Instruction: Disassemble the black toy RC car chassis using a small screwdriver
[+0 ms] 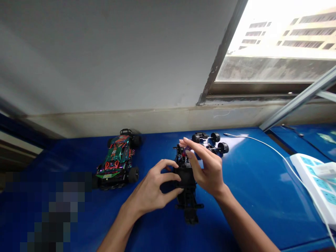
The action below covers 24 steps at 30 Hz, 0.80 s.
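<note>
A black toy car chassis [187, 176] without wheels lies lengthwise on the blue table in front of me. My left hand [157, 183] grips its left side, with thumb and fingers curved against the edge. Over the far end of the chassis, my right hand [206, 166] has its fingers stretched forward and its thumb bent in under them. Between that thumb and the fingers shows a small purple-red part [187, 150], largely covered by the hand. Just beyond my right hand are black axle parts with small wheels [222, 147].
At left stands a green, red and black toy car [117, 159] with its wheels on. A white cable [265, 142] runs across the blue table [252, 189] to a white power strip [312, 182] at right. Behind are a wall, a metal bar [299, 96] and a window.
</note>
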### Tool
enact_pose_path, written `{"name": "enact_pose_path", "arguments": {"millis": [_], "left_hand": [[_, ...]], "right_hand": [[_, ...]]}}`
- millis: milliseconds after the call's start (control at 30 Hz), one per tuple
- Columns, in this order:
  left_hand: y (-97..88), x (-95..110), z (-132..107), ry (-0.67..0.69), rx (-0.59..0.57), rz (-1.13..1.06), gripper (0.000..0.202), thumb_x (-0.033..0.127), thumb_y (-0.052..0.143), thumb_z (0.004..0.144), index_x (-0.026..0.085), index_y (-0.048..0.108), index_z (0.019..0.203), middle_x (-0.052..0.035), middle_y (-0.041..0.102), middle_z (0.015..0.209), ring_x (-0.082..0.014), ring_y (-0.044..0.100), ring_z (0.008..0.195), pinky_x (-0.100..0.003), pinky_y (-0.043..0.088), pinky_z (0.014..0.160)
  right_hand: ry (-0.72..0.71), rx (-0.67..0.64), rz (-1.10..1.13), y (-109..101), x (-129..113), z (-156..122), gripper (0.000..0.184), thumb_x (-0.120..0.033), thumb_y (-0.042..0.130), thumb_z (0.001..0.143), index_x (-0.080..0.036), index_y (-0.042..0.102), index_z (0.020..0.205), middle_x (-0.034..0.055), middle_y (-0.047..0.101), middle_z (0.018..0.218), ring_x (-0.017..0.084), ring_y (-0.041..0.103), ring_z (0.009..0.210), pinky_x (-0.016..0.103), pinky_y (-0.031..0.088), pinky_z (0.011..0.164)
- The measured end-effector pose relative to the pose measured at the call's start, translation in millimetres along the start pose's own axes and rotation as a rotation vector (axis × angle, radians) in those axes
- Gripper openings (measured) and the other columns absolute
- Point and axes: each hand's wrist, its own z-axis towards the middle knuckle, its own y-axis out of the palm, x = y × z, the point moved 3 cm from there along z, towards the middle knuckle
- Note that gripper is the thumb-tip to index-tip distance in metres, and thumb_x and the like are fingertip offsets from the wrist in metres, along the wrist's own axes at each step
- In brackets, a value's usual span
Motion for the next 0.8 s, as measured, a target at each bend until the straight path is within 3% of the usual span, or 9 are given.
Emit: {"name": "enact_pose_path", "arguments": {"millis": [233, 433, 533, 700, 800], "left_hand": [[-2.0, 0.3, -0.9, -0.013, 0.0, 0.001, 0.017, 0.022, 0.083, 0.088, 0.024, 0.077, 0.104, -0.0072, 0.069, 0.123, -0.0241, 0.07, 0.114, -0.04, 0.061, 0.1], [-4.6, 0.4, 1.2, -0.026, 0.039, -0.041, 0.021, 0.026, 0.083, 0.089, 0.023, 0.075, 0.108, -0.0059, 0.074, 0.122, -0.0223, 0.074, 0.109, -0.038, 0.06, 0.101], [-2.5, -1.6, 3.0, -0.04, 0.091, -0.059, 0.014, 0.024, 0.079, 0.093, 0.022, 0.074, 0.106, -0.0053, 0.076, 0.117, -0.0212, 0.074, 0.109, -0.036, 0.058, 0.101], [2.9, -5.9, 5.0, -0.078, 0.111, -0.054, 0.019, 0.018, 0.08, 0.089, 0.021, 0.07, 0.104, -0.0028, 0.076, 0.108, -0.0204, 0.072, 0.101, -0.034, 0.056, 0.093], [2.8, -5.5, 5.6, -0.101, 0.114, -0.058, 0.024, 0.017, 0.081, 0.086, 0.022, 0.069, 0.106, -0.0019, 0.075, 0.107, -0.0203, 0.07, 0.099, -0.034, 0.055, 0.09]], "right_hand": [[0.012, 0.126, -0.019, 5.7, -3.4, -1.1, 0.031, -0.013, 0.072, 0.096, -0.03, 0.08, 0.12, 0.0051, 0.078, 0.105, 0.017, 0.076, 0.087, 0.033, 0.067, 0.075], [0.006, -0.038, 0.053, 6.6, -5.9, -0.5, 0.052, -0.006, 0.051, 0.104, -0.03, 0.065, 0.148, 0.0084, 0.074, 0.138, 0.022, 0.075, 0.12, 0.041, 0.065, 0.1], [0.012, -0.015, 0.081, 8.8, -4.4, -1.4, 0.051, -0.005, 0.053, 0.104, -0.031, 0.065, 0.146, 0.0068, 0.078, 0.125, 0.02, 0.077, 0.108, 0.039, 0.066, 0.095], [0.055, 0.088, 0.027, 11.4, -1.6, 1.1, 0.028, -0.013, 0.069, 0.099, -0.028, 0.078, 0.12, 0.0052, 0.073, 0.104, 0.017, 0.072, 0.09, 0.034, 0.063, 0.079], [0.054, 0.022, 0.04, 11.9, -2.3, 3.3, 0.034, -0.015, 0.067, 0.1, -0.029, 0.075, 0.13, 0.0066, 0.073, 0.113, 0.019, 0.073, 0.099, 0.037, 0.064, 0.087]]}}
